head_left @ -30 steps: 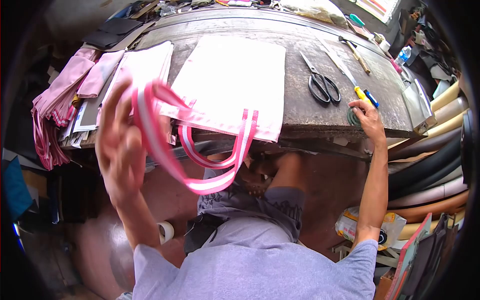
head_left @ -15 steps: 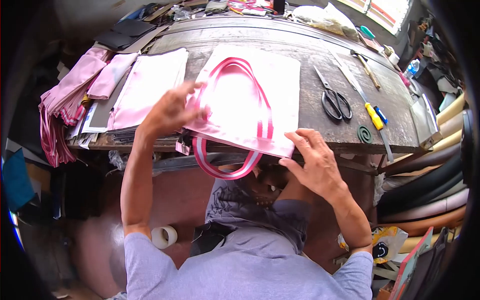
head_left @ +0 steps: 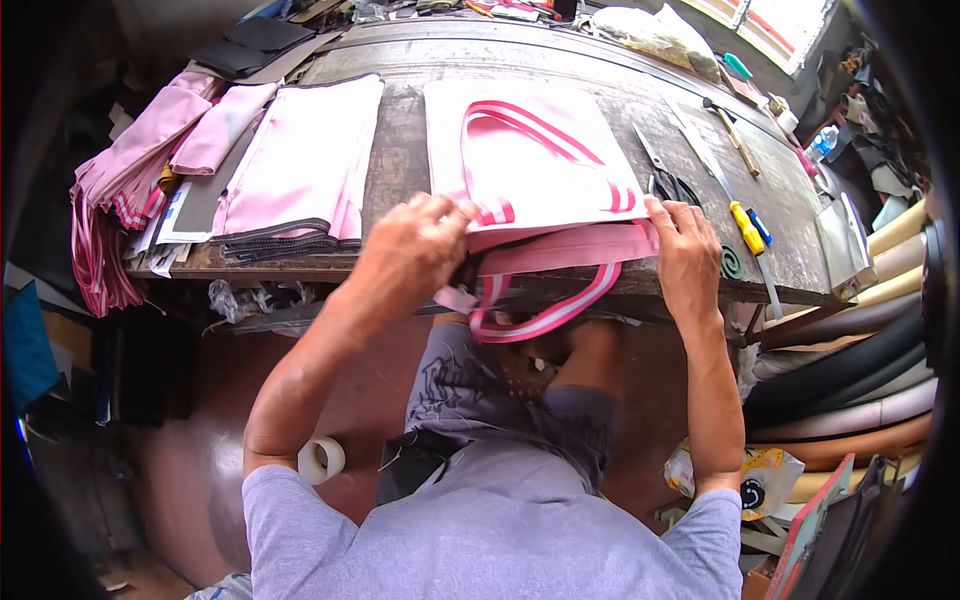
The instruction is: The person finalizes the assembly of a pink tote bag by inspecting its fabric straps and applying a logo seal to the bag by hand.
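Observation:
A pale pink bag (head_left: 545, 170) lies on the wooden table with its open edge toward me. One striped pink strap (head_left: 545, 130) loops over its top; the other strap (head_left: 550, 322) hangs below the table edge. My left hand (head_left: 420, 240) is closed on the left corner of the bag's edge. At the right corner, my right hand (head_left: 685, 235) pinches the edge between thumb and fingers. A pink band (head_left: 565, 250) shows below the upper edge, between my hands.
Stacked pink panels (head_left: 300, 160) and pink strips (head_left: 150, 160) lie at the left. Black scissors (head_left: 665, 180), a yellow-handled tool (head_left: 747, 228), a hammer (head_left: 735, 140) and a green coil (head_left: 731, 262) are at the right. Tape (head_left: 321, 461) sits on the floor.
The bag has shifted right and turned, and its near edge is lifted and parted. My left hand has moved right onto its corner; my right hand has moved right and up with the other corner.

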`<action>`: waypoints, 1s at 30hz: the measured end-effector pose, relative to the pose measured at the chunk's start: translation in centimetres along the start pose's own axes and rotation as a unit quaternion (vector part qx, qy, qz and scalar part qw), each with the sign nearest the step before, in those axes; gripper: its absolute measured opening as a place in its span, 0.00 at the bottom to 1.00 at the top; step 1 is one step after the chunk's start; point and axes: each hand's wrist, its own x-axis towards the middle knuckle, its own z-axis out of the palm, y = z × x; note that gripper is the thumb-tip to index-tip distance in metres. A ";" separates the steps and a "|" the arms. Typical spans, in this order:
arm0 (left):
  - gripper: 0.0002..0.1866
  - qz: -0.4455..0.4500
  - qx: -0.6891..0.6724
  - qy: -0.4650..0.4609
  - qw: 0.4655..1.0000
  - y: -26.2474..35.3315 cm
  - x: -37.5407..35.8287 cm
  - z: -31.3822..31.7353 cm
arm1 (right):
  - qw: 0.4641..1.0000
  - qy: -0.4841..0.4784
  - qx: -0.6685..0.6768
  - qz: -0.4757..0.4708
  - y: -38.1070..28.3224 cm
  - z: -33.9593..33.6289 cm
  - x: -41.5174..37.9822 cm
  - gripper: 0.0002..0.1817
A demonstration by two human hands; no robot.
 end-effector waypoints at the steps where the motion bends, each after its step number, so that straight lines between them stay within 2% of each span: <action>1: 0.21 0.004 0.030 -0.001 1.000 0.6 -0.2 1.3 | 0.999 -0.015 0.039 0.007 0.8 0.7 -0.6 0.14; 3: 0.19 -0.010 0.027 0.030 0.999 0.7 -0.3 1.6 | 0.997 -0.024 0.073 -0.002 1.1 1.2 -1.3 0.12; 8: 0.14 -0.028 0.021 0.022 0.999 0.2 -0.3 -0.1 | 0.992 -0.003 0.125 -0.001 0.6 0.5 -1.3 0.09; 11: 0.10 -0.054 -0.007 0.035 0.998 0.0 -0.1 -1.0 | 0.987 0.017 0.141 0.077 0.2 2.4 -1.5 0.09; 13: 0.08 -0.071 -0.014 0.060 0.996 0.4 0.1 -0.6 | 0.986 0.067 0.132 0.076 -0.3 3.5 -1.7 0.09; 17: 0.09 -0.100 -0.049 0.076 0.991 0.4 0.1 -0.1 | 0.981 0.139 0.120 0.063 -0.3 3.4 -1.5 0.09; 20: 0.11 -0.165 -0.074 0.061 0.982 0.7 0.1 0.2 | 0.978 0.149 0.132 0.065 -0.4 3.1 -0.9 0.08; 24: 0.14 -0.119 -0.051 0.104 0.986 1.0 0.6 0.7 | 0.971 0.125 0.171 0.108 -0.6 2.8 0.0 0.08; 27: 0.11 -0.092 -0.020 0.119 0.988 1.3 1.4 1.3 | 0.971 0.089 0.186 0.118 -0.2 2.2 0.4 0.09; 30: 0.09 -0.078 0.022 0.210 0.974 1.6 2.8 1.6 | 0.976 0.086 0.168 0.106 0.0 1.4 0.6 0.09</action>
